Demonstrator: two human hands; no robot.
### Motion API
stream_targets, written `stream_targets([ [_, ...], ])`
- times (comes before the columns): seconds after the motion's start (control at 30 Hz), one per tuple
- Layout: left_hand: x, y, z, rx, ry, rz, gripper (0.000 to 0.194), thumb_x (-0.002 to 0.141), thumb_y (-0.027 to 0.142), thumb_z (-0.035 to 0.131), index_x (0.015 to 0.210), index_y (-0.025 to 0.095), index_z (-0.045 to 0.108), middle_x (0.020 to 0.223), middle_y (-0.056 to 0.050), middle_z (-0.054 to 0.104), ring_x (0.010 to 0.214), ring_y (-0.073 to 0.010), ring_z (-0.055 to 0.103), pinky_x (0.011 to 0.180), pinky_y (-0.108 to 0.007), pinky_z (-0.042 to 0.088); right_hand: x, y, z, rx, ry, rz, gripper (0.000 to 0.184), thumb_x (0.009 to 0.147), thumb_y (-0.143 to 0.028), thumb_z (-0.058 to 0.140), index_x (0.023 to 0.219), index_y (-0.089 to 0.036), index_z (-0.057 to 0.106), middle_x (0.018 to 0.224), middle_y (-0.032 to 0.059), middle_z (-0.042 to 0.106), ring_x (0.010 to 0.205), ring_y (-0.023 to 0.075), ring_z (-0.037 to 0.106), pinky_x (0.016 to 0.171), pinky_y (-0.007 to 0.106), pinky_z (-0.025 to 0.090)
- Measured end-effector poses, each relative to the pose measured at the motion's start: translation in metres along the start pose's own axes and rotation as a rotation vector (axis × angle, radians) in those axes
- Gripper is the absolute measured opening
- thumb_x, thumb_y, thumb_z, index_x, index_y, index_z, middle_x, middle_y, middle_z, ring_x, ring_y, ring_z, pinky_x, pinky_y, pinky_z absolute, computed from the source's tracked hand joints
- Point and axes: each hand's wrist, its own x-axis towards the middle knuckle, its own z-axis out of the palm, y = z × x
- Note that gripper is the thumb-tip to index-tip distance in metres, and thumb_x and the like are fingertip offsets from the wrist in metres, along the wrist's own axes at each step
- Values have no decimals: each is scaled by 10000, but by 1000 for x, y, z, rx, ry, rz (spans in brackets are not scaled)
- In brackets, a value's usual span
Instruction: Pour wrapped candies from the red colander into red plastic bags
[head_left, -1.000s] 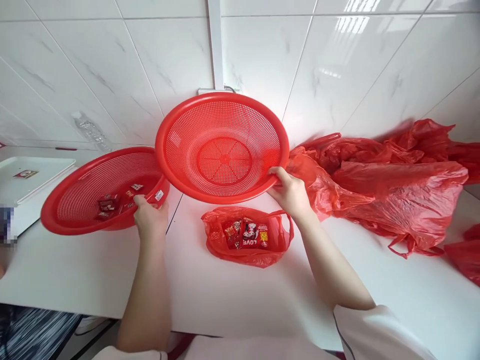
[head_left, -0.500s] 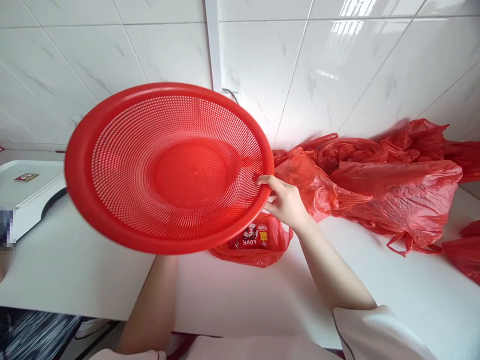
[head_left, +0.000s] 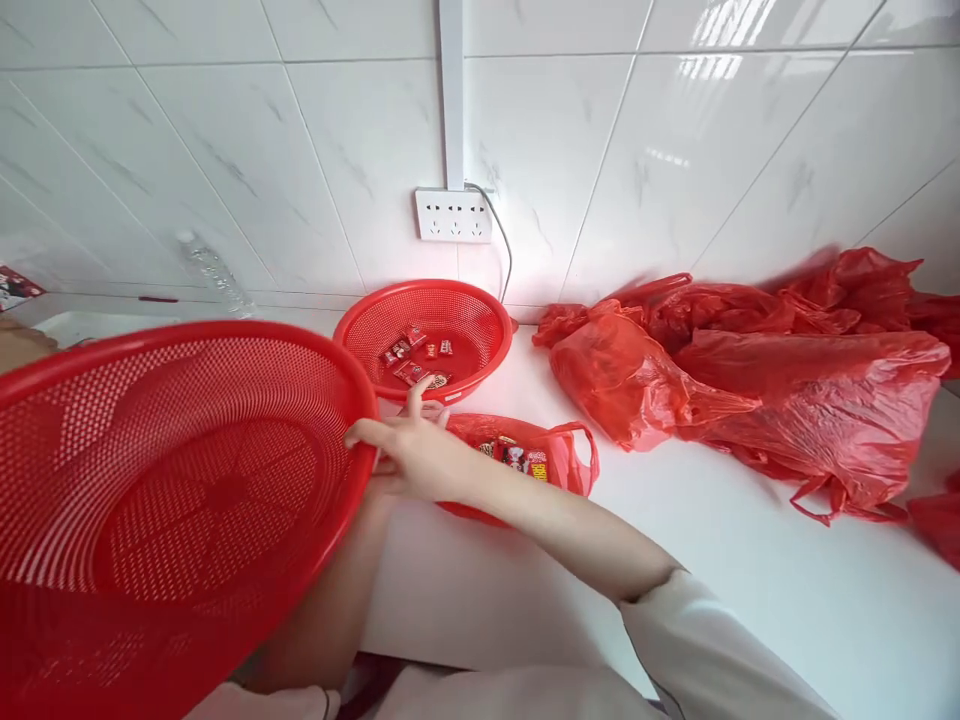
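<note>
The right grip (head_left: 405, 455) is closed on the rim of the near basket (head_left: 225, 490), a digit hooked over the inner edge and others tucked beneath it. The basket spreads out to the left of that grip, tilted, its mouth facing up and back. Being thin, perforated plastic, it is probably light for its breadth and fairly stiff, likely to sag away from a one-sided hold; the rolled rim looks the best place to take it, ideally at opposite sides.

Just beyond, the left grip (head_left: 420, 395) is largely hidden behind the right one; its thumb shows over the front rim of the far basket (head_left: 487, 325), which it seems to pinch. This basket carries loose, small wrapped packets (head_left: 414, 337) that would slide if tipped.

To the right of both grips, on the worktop (head_left: 667, 500), sits an open bag (head_left: 559, 445), soft and slippery, best lifted by its handles. Farther right lie crumpled red bags (head_left: 810, 385).
</note>
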Motion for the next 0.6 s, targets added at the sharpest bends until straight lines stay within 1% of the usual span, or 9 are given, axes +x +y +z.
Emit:
stream_targets([
  [0.03, 0, -1, 1, -25, -2, 25, 596, 884, 356, 544, 1416, 125, 409, 1056, -56, 645, 843, -153, 641, 823, -269, 540, 7, 0, 10, 16, -33, 10, 317, 872, -349, 639, 1130, -210, 519, 848, 15, 675, 850, 190, 659, 830, 348, 475],
  [0.07, 0, -4, 2, -43, -45, 81, 625, 873, 319, 562, 1443, 144, 375, 1039, -43, 662, 876, -154, 653, 831, -244, 522, 14, 1, 21, 44, -64, 20, 338, 863, -379, 648, 1126, -211, 518, 814, 10, 669, 810, 185, 660, 796, 324, 472],
  [0.13, 2, -10, 2, -78, -109, 210, 651, 870, 300, 575, 1458, 164, 331, 1042, -43, 678, 981, -185, 654, 841, -259, 502, 27, 5, 42, 89, -109, 29, 385, 854, -446, 646, 1118, -201, 511, 786, 16, 658, 740, 176, 649, 706, 276, 461],
  [0.2, 4, -16, 1, -102, -146, 300, 659, 890, 334, 540, 1472, 164, 282, 1096, -62, 670, 1045, -196, 639, 860, -281, 496, 40, 12, 61, 69, -117, 40, 429, 859, -519, 611, 1109, -188, 503, 766, 19, 644, 683, 172, 628, 625, 256, 437],
  [0.37, 3, -20, 0, -119, -169, 301, 657, 910, 324, 516, 1488, 235, 217, 1194, -73, 645, 1111, -191, 614, 927, -321, 496, 73, 26, 93, -119, -39, 145, 461, 887, -612, 488, 1123, -216, 476, 772, -2, 624, 675, 181, 607, 551, 257, 422],
  [0.43, 3, -20, -1, -129, -206, 310, 656, 919, 330, 507, 1496, 234, 210, 1191, -73, 644, 1116, -188, 611, 952, -320, 487, 86, 30, 103, -162, -11, 214, 461, 898, -598, 467, 1169, -225, 469, 814, 10, 635, 695, 202, 614, 566, 285, 450],
  [0.5, 4, -22, -2, -138, -244, 325, 661, 921, 345, 505, 1502, 230, 210, 1169, -68, 649, 1073, -177, 627, 947, -307, 491, 94, 33, 111, -136, -7, 267, 497, 916, -529, 470, 1301, -220, 409, 844, 28, 653, 716, 218, 627, 586, 309, 474],
  [0.53, 5, -23, -3, -139, -260, 331, 667, 920, 351, 506, 1504, 229, 210, 1162, -66, 651, 1045, -170, 637, 939, -298, 496, 96, 33, 115, -104, -15, 279, 560, 915, -477, 497, 1385, -218, 336, 887, 42, 664, 742, 221, 637, 595, 311, 483],
  [0.6, 8, -24, -8, -129, -283, 344, 668, 917, 350, 503, 1509, 235, 216, 1181, -63, 648, 1020, -161, 644, 931, -286, 500, 92, 32, 116, -34, -26, 264, 752, 884, -362, 579, 1494, -227, 162, 1092, 95, 655, 853, 233, 655, 623, 307, 498],
])
